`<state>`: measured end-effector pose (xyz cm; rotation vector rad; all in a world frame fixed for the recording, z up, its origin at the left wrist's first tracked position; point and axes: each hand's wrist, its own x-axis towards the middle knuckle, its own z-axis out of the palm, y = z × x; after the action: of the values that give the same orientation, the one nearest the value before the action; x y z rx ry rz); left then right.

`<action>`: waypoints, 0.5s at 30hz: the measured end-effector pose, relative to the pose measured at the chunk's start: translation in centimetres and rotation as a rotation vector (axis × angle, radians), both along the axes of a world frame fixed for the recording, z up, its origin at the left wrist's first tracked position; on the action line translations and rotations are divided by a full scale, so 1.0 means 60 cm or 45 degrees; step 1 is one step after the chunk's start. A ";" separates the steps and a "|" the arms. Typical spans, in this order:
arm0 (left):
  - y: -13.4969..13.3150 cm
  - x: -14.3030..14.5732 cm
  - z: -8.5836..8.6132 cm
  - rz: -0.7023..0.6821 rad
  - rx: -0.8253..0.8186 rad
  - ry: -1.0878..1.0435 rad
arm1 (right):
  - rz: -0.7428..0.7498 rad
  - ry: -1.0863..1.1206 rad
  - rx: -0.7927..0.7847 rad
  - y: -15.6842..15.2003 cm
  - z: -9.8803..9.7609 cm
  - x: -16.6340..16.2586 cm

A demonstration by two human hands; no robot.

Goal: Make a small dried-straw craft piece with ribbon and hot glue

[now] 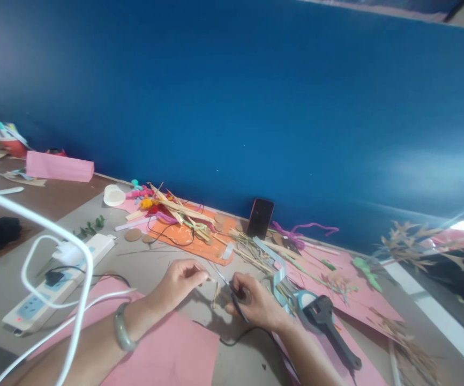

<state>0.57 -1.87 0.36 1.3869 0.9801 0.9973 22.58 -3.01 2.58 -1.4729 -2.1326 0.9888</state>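
Note:
My right hand (254, 303) is closed round the dark handles of a pair of scissors (238, 295), whose blades point up and to the left. Just left of the blades, my left hand (184, 280) pinches a small thin thing that is too blurred to name. A jade-coloured bangle (123, 328) circles my left wrist. Beneath the hands lie the grey tabletop and a few short dry stem bits (216, 296). Pink paper (176, 351) spreads under my left forearm.
A black hot glue gun (332, 332) lies right of my right hand. Behind stand a phone (260, 219) against the blue wall and an orange sheet (200, 241) heaped with dry strips. On the left are a power strip (61, 284) and a looping white cable (89, 279).

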 end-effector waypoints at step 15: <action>-0.003 0.001 -0.006 -0.094 0.051 0.058 | 0.059 -0.330 0.140 -0.006 0.005 0.006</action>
<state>0.61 -2.07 0.02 1.4742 0.9403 0.9383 22.96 -3.38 2.90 -1.5768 -2.3684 0.7148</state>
